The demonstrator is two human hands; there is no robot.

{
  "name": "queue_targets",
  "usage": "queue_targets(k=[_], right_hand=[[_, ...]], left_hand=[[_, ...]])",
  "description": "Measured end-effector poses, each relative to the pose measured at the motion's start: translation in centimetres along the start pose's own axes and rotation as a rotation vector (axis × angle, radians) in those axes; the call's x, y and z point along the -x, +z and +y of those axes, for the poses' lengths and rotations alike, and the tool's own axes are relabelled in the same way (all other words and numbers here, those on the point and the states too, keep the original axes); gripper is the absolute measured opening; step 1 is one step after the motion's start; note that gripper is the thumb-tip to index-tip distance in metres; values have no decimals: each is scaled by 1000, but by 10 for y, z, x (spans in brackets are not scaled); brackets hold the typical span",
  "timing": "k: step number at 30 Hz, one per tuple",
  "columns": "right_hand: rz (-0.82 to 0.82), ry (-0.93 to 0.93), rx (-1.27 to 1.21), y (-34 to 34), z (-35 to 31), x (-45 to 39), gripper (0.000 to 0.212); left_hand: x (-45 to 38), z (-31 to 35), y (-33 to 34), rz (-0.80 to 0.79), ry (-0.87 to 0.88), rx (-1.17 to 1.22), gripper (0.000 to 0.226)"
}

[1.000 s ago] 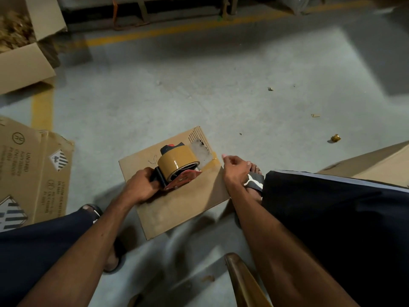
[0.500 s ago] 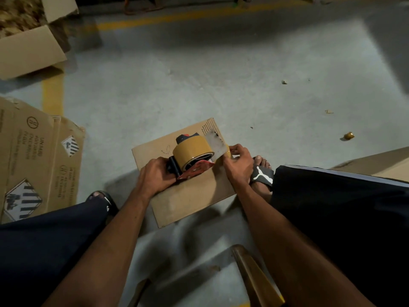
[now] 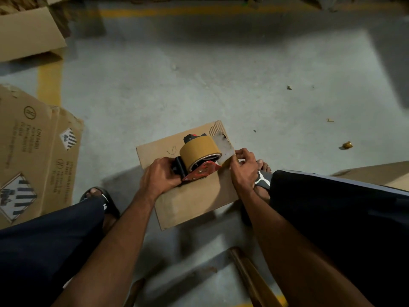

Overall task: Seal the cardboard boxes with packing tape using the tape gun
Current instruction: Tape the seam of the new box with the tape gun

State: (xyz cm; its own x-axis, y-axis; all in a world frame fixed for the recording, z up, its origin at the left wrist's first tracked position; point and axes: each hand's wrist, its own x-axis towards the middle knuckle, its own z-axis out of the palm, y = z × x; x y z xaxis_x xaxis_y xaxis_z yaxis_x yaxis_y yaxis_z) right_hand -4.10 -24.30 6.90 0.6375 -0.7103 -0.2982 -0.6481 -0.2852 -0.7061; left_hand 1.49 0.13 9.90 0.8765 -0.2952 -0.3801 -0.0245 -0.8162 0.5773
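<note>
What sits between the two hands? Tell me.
In the head view, the tape gun with its tape roll, above the cardboard box; left hand grips its handle, right hand pinches at its front.

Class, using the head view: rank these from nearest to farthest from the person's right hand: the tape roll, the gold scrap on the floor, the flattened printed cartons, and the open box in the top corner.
From the right hand:
1. Tape roll, just left of it.
2. Gold scrap, on the floor to the right.
3. Flattened printed cartons, far left.
4. Open box, top left corner.

Warehouse floor, grey concrete (image 3: 199,85), yellow line markings (image 3: 48,83), flattened hazard-labelled cartons (image 3: 33,151)
</note>
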Motion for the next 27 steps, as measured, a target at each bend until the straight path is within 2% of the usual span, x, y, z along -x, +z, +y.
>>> queue_targets(k=[6,20,24,27], right_hand=[[-24,-35,33,-1,-4,2,18],[-21,17,39,-1,-7,2,17],[-29,31,-26,-3,-7,2,22],[-17,42,-31,-3,-6,1,16]], left_hand=[[2,-2,5,49,68,-63,38],[-1,-7,10,61,54,-77,45],[-2,-8,11,61,44,-75,48],[-2,-8,11,57,41,-65,49]])
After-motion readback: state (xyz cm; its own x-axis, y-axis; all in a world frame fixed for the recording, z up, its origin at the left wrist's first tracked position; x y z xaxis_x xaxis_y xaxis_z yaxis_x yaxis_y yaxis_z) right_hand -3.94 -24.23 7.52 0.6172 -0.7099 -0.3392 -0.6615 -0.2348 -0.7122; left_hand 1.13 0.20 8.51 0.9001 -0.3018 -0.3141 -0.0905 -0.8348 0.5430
